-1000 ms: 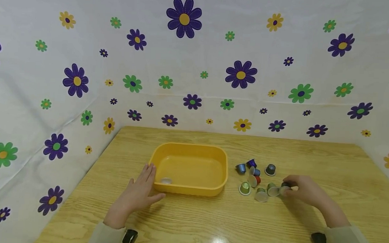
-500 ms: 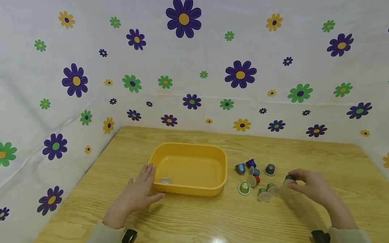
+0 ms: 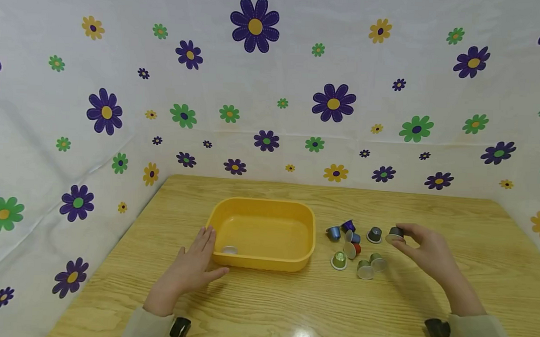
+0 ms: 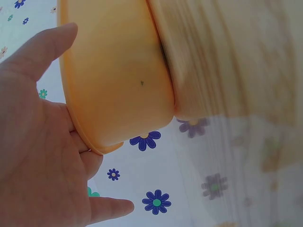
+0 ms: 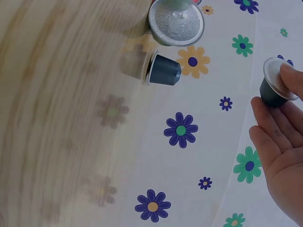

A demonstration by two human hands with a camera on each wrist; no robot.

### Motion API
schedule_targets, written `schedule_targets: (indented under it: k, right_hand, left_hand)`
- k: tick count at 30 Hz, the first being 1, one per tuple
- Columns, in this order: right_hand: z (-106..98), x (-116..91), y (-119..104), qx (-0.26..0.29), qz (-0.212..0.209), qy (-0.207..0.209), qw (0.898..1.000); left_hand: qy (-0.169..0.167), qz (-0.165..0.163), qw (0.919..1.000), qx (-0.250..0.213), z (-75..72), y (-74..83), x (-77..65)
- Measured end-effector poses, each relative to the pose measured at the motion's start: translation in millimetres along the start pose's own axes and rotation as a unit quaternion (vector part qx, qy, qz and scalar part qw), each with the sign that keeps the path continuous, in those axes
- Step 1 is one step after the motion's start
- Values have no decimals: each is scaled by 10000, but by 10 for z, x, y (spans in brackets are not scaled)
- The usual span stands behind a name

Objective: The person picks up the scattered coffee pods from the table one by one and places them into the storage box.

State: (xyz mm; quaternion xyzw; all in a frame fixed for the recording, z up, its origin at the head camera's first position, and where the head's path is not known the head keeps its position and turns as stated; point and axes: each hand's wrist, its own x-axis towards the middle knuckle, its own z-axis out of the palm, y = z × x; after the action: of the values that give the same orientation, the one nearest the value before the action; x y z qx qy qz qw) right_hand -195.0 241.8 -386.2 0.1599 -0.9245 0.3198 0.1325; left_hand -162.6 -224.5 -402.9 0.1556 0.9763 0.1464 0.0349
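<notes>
In the head view my right hand (image 3: 429, 250) pinches a dark coffee capsule (image 3: 396, 234) between thumb and fingertips. The right wrist view shows the capsule's pale foil lid (image 5: 279, 78) under the thumb, with the dark cup below resting against the fingers. Just left of it, another dark coffee capsule (image 3: 374, 235) stands lid down on the table. My left hand (image 3: 187, 270) lies with extended fingers on the left rim of a yellow tub (image 3: 266, 264). In the left wrist view its thumb and fingers spread along the tub's edge (image 4: 71, 109). A silvery capsule (image 3: 229, 249) lies inside the tub.
Right of the tub lie several more capsules: blue (image 3: 333, 233), purple (image 3: 348, 225), red (image 3: 353, 250) and a light green one (image 3: 339, 260). Two greenish capsules (image 3: 365, 269) lie closer to the front. A flowered white cloth (image 3: 288, 154) rises behind the wooden table (image 3: 264, 309).
My right hand has lifted the dark capsule and carried it farther back, beside the standing dark one. A greenish capsule has shifted slightly right. The left hand stays on the tub rim.
</notes>
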Motion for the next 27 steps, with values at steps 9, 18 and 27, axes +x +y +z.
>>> schedule_targets:
  k: [9,18,27]
  right_hand:
    - [62,60,-99,204,-121,295,9993]
    - [157,154,-194,324,-186,199,9991]
    - [264,253,-279,609,-203,145,9978]
  left_hand:
    - [-48,-56,10000,-21,-11,15,-6]
    - [-29,-54,10000,-58,-26,24,-7]
    - [-12,-31,10000,-90,-21,20,3]
